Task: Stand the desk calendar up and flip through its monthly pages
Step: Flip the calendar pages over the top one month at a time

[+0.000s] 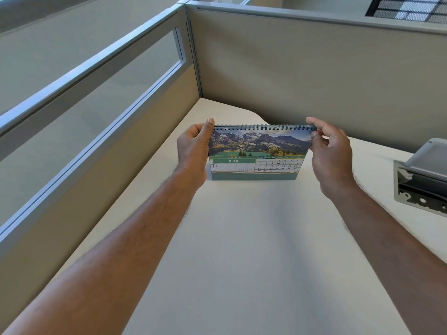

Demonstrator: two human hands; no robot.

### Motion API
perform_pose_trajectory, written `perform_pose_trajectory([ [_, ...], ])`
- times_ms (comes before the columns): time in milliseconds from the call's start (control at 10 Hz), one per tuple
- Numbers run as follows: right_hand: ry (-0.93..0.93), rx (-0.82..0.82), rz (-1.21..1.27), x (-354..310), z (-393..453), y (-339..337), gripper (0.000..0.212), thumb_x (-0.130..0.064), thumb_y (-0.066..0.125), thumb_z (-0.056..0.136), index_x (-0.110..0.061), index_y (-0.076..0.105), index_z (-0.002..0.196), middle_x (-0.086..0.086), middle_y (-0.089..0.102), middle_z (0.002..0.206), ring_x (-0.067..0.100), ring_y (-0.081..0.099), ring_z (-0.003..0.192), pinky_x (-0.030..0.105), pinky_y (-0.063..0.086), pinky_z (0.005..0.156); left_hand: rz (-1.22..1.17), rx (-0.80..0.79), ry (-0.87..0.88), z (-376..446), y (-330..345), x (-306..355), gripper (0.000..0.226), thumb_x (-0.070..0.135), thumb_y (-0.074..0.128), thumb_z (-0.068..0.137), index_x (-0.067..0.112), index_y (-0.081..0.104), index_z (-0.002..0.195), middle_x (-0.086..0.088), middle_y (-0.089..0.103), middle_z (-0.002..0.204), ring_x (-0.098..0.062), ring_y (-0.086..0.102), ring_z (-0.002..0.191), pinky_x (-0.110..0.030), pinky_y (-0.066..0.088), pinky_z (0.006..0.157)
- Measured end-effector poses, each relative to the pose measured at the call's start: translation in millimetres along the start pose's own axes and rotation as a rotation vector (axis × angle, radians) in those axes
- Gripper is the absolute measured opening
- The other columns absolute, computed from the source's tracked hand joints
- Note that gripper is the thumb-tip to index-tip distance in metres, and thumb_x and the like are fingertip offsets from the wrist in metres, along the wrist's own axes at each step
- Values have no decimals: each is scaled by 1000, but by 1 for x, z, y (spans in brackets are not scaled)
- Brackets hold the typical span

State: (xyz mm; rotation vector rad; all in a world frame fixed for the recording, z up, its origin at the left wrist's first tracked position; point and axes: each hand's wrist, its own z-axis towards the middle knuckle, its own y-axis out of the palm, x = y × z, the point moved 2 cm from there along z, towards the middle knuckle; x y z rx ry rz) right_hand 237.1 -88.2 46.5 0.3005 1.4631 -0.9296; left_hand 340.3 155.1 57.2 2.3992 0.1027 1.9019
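Two bare arms reached out over the pale tabletop [242,238]. The left hand [193,151] pinched the calendar's [256,153] top left corner. The right hand [331,153] pinched the top right corner. The calendar stood upright on the tabletop, showing June. Behind it stood a beige wall [314,76].

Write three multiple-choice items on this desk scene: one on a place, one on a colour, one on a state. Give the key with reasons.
1. Where does the left hand grip the desk calendar?
A. its upper left corner
B. its base
C. its middle

2. What colour is the band behind "JUNE"?
A. red
B. green
C. yellow

3. How is the calendar?
A. lying flat
B. closed in a drawer
C. standing upright on the desk

Key: 1 A, the thumb sits by the spiral binding at the left end. 2 B, the month banner is green. 3 C, its base rests on the desk, with the right hand pinching the upper right corner.
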Motion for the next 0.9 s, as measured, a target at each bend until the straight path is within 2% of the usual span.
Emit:
perform_pose_trajectory([
  [100, 9, 7, 6, 4, 1, 0, 39, -28, 48, 99, -42, 68, 130, 3, 67, 129, 21, 67, 111, 45, 52, 106, -5, 2, 4, -1, 0, 0, 26, 39, 60, 101, 17, 62, 88, -1, 75, 87, -2, 72, 61, -17, 56, 54],
  [200, 16, -1, 5, 5, 1, 0, 40, -32, 47, 98, -43, 67, 131, 3, 71, 128, 19, 66, 109, 46, 52, 106, -2, 6, 0, 0, 0, -1, 25, 39, 60, 101, 17, 62, 89, -2, 75, 88, -2, 72, 61, -17, 56, 54],
  [400, 6, -10, 30, 8, 2, 0, 39, -33, 48, 98, -45, 66, 130, 0, 72, 128, 23, 68, 119, 45, 52, 108, 14, 1, -7, 0, 0, -1, 26, 40, 60, 101, 18, 62, 89, -2, 76, 92, -3, 74, 63, -17, 57, 55],
  [500, 8, -18, 38, 8, 3, 0, 38, -33, 48, 98, -48, 66, 128, 1, 71, 129, 23, 68, 119, 45, 52, 108, 14, -2, -11, 0, 0, -1, 26, 40, 60, 101, 18, 62, 89, -2, 76, 91, -2, 73, 63, -16, 56, 54],
  [600, -19, -23, 40, 10, 4, -1, 39, -28, 49, 101, -36, 68, 133, 5, 65, 131, 24, 67, 115, 44, 51, 108, 8, 2, -24, -2, -1, 0, 26, 40, 60, 101, 17, 61, 89, 0, 75, 89, -1, 73, 61, -15, 55, 52],
  [700, -20, -28, 23, 4, 1, -2, 40, -26, 48, 104, -32, 63, 141, 5, 58, 131, 20, 63, 111, 41, 49, 109, 13, 13, -16, -6, 0, 2, 26, 41, 61, 100, 15, 63, 94, 0, 75, 89, 0, 72, 59, -14, 54, 51],
  [800, -23, -24, 19, -5, 0, -4, 45, -26, 46, 106, -30, 53, 150, 2, 51, 134, 18, 59, 117, 31, 46, 108, 24, 33, 3, -6, 0, 3, 33, 43, 58, 101, 11, 63, 106, -2, 74, 95, 1, 72, 62, -11, 52, 50],
  [900, -40, 48, -34, -2, -11, -6, 49, -27, 46, 105, -18, 45, 153, 9, 47, 146, 22, 54, 126, 30, 41, 110, 209, 184, 82, -10, -9, -10, 42, 48, 47, 105, 12, 59, 123, -5, 64, 121, -10, 67, 101, -20, 55, 77],
])
